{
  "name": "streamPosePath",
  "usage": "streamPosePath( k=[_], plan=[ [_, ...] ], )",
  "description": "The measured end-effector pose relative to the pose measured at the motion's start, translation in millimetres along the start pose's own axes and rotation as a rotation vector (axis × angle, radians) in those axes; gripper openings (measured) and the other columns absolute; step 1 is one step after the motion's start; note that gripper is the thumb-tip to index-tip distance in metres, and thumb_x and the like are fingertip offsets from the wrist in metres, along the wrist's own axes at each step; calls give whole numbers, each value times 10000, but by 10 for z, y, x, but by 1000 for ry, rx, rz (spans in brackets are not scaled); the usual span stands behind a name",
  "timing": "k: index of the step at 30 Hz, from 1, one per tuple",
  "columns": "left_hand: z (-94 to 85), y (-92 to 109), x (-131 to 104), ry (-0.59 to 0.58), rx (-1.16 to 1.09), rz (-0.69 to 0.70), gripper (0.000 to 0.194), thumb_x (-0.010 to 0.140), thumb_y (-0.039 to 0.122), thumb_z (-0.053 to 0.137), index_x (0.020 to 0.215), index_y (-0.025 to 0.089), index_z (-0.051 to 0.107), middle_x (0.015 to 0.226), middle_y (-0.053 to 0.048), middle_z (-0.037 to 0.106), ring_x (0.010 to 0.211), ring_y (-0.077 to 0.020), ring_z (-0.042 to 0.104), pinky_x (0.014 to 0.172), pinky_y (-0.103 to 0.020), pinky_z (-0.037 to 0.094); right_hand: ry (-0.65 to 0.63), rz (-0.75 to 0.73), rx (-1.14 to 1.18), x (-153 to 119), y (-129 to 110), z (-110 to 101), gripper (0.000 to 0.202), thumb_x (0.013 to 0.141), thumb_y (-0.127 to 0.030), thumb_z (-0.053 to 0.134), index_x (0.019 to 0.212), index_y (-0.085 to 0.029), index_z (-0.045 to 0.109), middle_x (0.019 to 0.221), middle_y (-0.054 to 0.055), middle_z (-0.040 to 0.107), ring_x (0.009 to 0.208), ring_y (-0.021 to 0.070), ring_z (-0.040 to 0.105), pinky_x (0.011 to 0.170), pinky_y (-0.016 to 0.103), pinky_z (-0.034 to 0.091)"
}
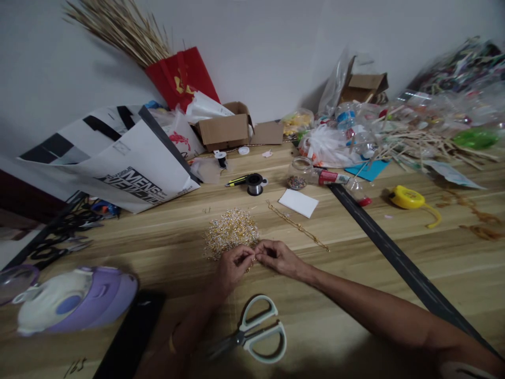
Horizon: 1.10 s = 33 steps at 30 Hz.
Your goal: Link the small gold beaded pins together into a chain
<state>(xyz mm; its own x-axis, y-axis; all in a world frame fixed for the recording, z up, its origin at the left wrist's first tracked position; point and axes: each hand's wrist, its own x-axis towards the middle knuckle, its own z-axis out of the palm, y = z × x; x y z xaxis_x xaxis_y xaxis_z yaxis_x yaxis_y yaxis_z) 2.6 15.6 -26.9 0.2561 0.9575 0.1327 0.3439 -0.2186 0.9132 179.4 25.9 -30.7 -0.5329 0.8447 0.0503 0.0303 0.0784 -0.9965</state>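
Note:
My left hand [235, 267] and my right hand [279, 257] meet at the near edge of a pile of gold and silver beads [232, 231]. Thumb and forefinger are pinched together on each, and what they hold is too small to make out. A few gold bits show just below the fingertips. Beyond my right hand a thin gold beaded chain [299, 226] lies slantwise on the table. Pale-handled scissors [252, 337] rest nearer to me, below both hands.
Behind the beads are a wire spool [254, 185], a jar of beads [299, 176] and a white card [299, 202]. A yellow tape measure [408, 199] lies right, a purple-and-white bottle [79, 300] left. Bags, boxes and plastic bottles line the wall.

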Motion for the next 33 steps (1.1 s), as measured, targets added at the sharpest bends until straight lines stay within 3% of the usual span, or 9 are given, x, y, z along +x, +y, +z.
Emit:
streamPosePath(
  k=[33],
  plan=[
    [-6,9,9,-33,-50,-18,93,746,236,593,724,152,625,626,-7,628,583,-114,586,564,-194,443,2,-25,-36,1,52,-4,279,835,-409,558,819,-132,575,644,-21,477,584,101,393,533,214,290]
  ],
)
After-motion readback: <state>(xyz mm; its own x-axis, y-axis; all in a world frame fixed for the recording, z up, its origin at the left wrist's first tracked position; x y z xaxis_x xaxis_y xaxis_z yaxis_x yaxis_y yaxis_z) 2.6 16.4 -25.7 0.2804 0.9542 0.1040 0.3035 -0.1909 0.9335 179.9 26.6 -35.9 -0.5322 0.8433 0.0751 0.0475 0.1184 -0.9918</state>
